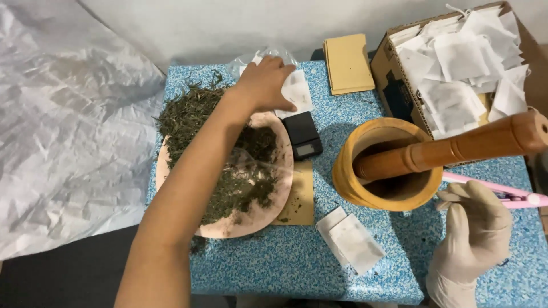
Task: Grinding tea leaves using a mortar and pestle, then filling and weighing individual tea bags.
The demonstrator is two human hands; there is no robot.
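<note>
The bare left hand [264, 84] reaches across to about eleven o'clock on the blue speckled desk [297, 262], its fingers curled down on a white filter pouch [297, 91] that lies against a clear plastic bag [251, 61]; whether they pinch it or only press it flat is hard to tell. The forearm passes over the pink tray [240, 225] heaped with dried green herb [194, 114], which sits close so the leaf is within easy reach. A small black scale [303, 135] stands just beside the tray at two o'clock. The gloved right hand [476, 228], at five o'clock, holds nothing, fingers loosely bent and apart. The wooden mortar [348, 177] keeps its pestle [456, 149] leaning inside. A spare pouch [349, 239] lies flat near six o'clock.
</note>
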